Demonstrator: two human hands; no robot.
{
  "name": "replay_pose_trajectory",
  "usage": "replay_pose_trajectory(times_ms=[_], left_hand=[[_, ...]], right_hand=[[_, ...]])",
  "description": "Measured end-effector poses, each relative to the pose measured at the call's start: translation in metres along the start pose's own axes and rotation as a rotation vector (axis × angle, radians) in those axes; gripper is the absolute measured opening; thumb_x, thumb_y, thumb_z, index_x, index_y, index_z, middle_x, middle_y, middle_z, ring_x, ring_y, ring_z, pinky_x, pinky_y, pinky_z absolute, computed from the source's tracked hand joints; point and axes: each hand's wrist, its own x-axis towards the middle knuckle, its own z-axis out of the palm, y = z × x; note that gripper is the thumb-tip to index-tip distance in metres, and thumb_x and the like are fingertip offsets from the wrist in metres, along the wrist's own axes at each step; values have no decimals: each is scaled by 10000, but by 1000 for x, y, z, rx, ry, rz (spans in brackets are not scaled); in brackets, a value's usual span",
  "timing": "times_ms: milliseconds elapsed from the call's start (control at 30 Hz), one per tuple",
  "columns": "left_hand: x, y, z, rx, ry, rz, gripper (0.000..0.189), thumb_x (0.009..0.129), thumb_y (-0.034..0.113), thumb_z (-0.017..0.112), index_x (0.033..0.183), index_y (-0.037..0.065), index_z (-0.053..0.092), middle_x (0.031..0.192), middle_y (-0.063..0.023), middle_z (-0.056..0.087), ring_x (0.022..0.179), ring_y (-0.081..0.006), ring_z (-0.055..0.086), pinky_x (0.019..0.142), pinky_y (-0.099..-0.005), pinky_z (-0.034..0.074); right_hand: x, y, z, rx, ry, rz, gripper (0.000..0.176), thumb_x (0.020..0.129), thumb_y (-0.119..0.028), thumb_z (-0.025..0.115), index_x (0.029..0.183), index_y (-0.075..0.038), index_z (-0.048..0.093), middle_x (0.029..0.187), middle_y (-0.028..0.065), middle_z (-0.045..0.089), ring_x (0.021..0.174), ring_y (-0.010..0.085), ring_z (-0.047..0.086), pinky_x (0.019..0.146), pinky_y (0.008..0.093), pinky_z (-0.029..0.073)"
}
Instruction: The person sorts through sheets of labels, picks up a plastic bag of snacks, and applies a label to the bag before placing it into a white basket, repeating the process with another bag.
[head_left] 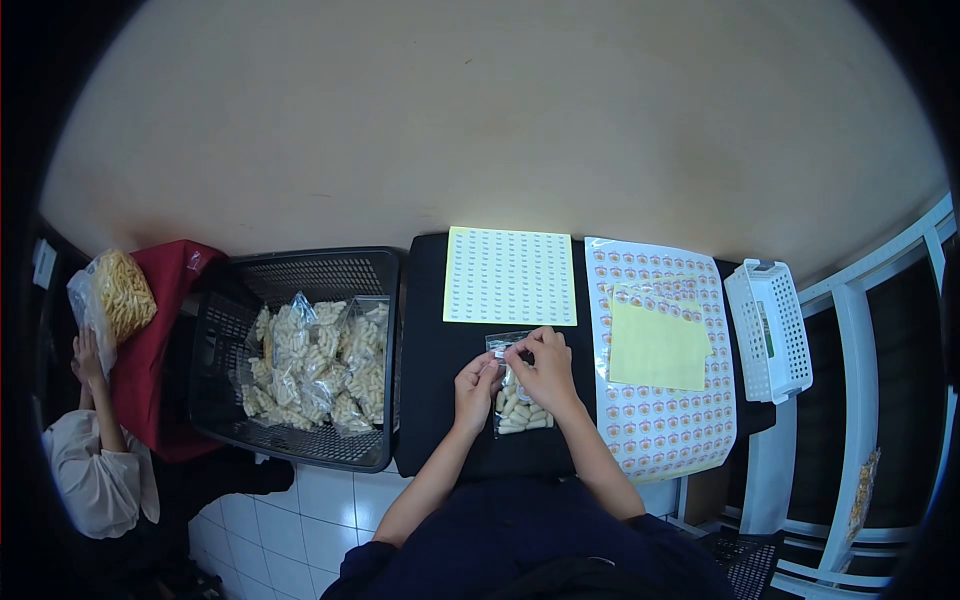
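Note:
A small clear plastic bag (522, 416) of pale, finger-shaped snack pieces lies on the black-covered table in front of me. My left hand (476, 394) is closed at the bag's upper left side, thumb and fingers pinching its edge. Over the top of the bag, my right hand (546, 370) has its fingers pinched together. A small white label (499, 354) shows at the fingertips, partly hidden. Just beyond my hands lies a yellow-edged sheet of small printed labels (510, 275). Right of the bag is a large sheet of round, coloured stickers (650, 430).
A black basket (385, 440) of filled bags stands at left. Plain yellow paper (655, 345) lies on the sticker sheet. A white basket (795, 350) sits at the right edge. Far left, another person's hand (88, 355) touches a large snack bag (125, 295) on red cloth (150, 380).

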Motion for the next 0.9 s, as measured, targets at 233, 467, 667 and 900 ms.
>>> replay_pose_trajectory(times_ms=[233,467,667,900], left_hand=[[3,-5,-5,58,-48,-3,189,889,89,443,1027,-17,516,985,-88,575,885,-134,572,772,-250,477],[1,-1,-1,74,-59,10,204,897,99,428,1042,-20,509,994,-94,571,900,-135,567,790,-261,474],[0,-2,-1,92,-7,38,184,897,129,448,982,-10,535,913,-83,587,787,-108,580,703,-242,490],[-10,10,21,208,67,196,175,893,147,476,895,-13,549,885,-127,623,746,-112,592,647,-211,474]], right_hand=[[1,-3,0,-61,8,-20,162,718,-243,625,750,-85,642,842,56,480,845,225,457,696,353,314],[-1,-8,1,-92,65,-20,154,695,-236,646,717,-84,635,824,51,483,838,215,467,689,348,307],[-5,-14,2,-89,142,-47,160,667,-243,663,657,-94,605,786,40,475,790,204,461,649,342,293],[-14,-21,-17,-35,313,45,382,552,-240,753,809,-61,535,911,82,443,892,260,432,732,377,326]])
